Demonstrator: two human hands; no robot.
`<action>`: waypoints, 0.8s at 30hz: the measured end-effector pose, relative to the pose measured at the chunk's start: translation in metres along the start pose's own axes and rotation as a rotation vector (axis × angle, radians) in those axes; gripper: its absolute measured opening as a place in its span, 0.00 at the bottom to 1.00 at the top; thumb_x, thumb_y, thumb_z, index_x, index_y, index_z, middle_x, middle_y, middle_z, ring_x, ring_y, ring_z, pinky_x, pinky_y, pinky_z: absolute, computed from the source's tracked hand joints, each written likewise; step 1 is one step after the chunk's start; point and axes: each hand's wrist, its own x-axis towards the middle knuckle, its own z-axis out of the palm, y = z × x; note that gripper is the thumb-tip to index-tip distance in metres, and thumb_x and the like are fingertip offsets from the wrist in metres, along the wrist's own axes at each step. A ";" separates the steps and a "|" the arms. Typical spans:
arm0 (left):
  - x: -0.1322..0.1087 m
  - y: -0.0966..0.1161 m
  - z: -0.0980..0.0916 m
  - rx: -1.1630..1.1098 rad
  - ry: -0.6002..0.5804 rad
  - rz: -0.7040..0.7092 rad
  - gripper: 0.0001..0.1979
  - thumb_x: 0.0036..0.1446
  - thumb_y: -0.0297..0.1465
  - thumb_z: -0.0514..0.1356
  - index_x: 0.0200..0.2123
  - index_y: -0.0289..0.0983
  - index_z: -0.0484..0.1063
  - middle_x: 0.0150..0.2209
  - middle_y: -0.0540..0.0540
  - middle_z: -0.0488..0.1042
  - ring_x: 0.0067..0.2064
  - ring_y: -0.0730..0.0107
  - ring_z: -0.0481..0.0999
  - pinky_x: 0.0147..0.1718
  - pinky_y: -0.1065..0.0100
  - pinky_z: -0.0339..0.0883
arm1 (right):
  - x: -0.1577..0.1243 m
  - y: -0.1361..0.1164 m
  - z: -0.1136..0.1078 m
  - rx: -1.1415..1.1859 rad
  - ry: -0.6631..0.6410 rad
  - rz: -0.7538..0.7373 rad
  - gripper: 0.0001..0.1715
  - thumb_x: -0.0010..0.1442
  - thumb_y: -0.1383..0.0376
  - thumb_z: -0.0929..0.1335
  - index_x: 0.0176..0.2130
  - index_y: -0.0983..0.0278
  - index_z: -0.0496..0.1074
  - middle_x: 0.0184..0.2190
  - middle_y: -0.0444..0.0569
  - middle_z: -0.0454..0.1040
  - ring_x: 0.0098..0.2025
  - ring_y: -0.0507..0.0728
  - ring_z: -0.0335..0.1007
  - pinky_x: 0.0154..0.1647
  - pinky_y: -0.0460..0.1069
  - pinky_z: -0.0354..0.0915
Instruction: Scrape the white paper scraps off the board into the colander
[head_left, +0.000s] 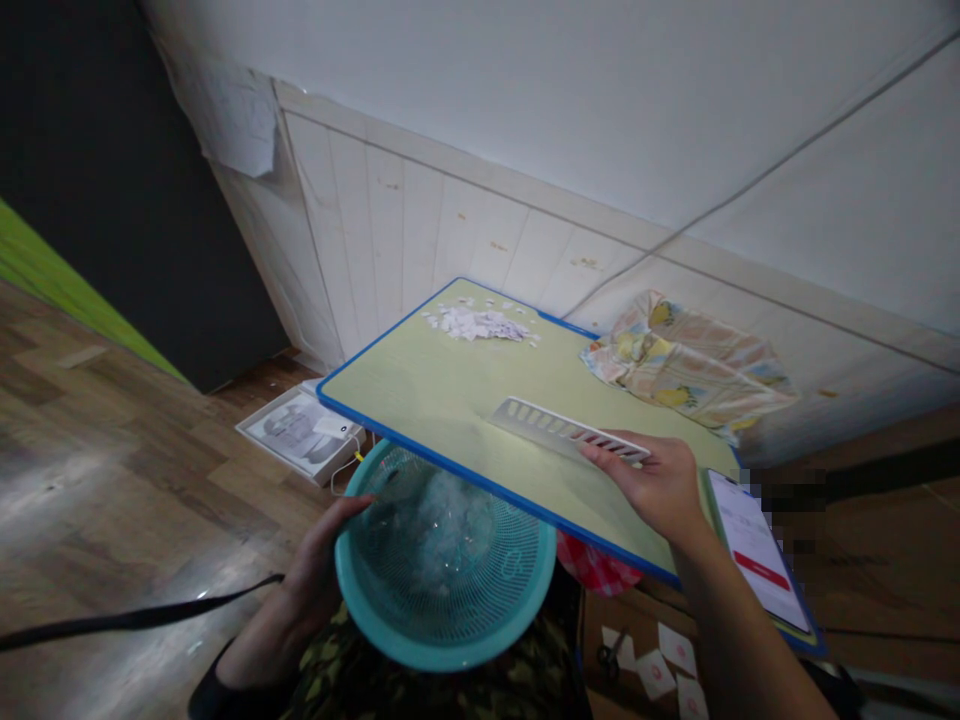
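Observation:
My left hand point(326, 545) grips the left rim of a turquoise plastic basket point(442, 655) with mesh sides, tilted against the table edge above my lap. Inside the basket lies clear, whitish film-like stuff point(450, 520) that I cannot make out exactly. My right hand point(660, 480) is closed on one end of a flat white slotted plastic strip point(547, 425). The strip's long lower edge is at the surface of the yellow-green table point(450, 385) with a blue rim. Toward the table's far left corner lies a heap of small white paper pieces point(484, 324).
A crumpled patterned cloth point(690, 355) lies at the back right. A phone point(757, 550) with a lit screen rests at the right end. Below are scissors point(611, 655), white cards point(656, 675) and red checked cloth point(596, 568). An open white box point(300, 430) sits on the floor.

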 end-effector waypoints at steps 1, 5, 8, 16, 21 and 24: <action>0.000 0.000 0.000 0.003 0.003 0.009 0.10 0.62 0.25 0.58 0.31 0.27 0.77 0.29 0.35 0.79 0.26 0.59 0.79 0.29 0.64 0.77 | 0.000 0.000 0.002 0.020 -0.012 0.003 0.08 0.58 0.59 0.73 0.37 0.59 0.84 0.35 0.48 0.84 0.33 0.61 0.82 0.34 0.50 0.77; -0.002 0.001 0.003 0.019 0.027 0.032 0.11 0.63 0.24 0.57 0.29 0.27 0.76 0.27 0.36 0.79 0.24 0.60 0.78 0.28 0.65 0.76 | 0.001 0.001 0.012 0.052 -0.044 -0.012 0.08 0.58 0.59 0.73 0.36 0.59 0.84 0.35 0.48 0.84 0.33 0.61 0.82 0.37 0.51 0.77; -0.004 0.003 0.007 0.011 0.037 0.020 0.12 0.63 0.24 0.57 0.29 0.27 0.76 0.27 0.36 0.79 0.24 0.61 0.77 0.27 0.65 0.76 | 0.004 0.002 0.014 0.026 -0.025 -0.030 0.08 0.58 0.60 0.73 0.36 0.58 0.84 0.35 0.48 0.84 0.35 0.61 0.83 0.38 0.51 0.77; -0.004 0.002 0.002 0.009 0.030 -0.001 0.09 0.62 0.25 0.57 0.31 0.29 0.75 0.27 0.36 0.79 0.24 0.60 0.78 0.28 0.64 0.77 | 0.001 0.001 0.013 0.065 -0.036 -0.034 0.06 0.57 0.62 0.74 0.36 0.59 0.84 0.34 0.47 0.84 0.34 0.60 0.83 0.37 0.50 0.77; -0.005 0.003 0.006 0.005 0.041 -0.003 0.11 0.62 0.24 0.57 0.28 0.29 0.75 0.25 0.36 0.78 0.23 0.61 0.77 0.26 0.65 0.75 | 0.006 0.005 0.015 0.014 -0.003 -0.041 0.07 0.58 0.61 0.73 0.36 0.58 0.84 0.35 0.47 0.84 0.35 0.61 0.83 0.39 0.52 0.77; -0.004 0.003 0.007 0.018 0.032 0.020 0.11 0.62 0.24 0.57 0.28 0.29 0.75 0.27 0.35 0.78 0.24 0.61 0.77 0.26 0.65 0.75 | 0.010 0.006 0.016 0.001 0.019 -0.044 0.08 0.59 0.60 0.73 0.37 0.58 0.84 0.36 0.47 0.84 0.37 0.61 0.83 0.40 0.52 0.77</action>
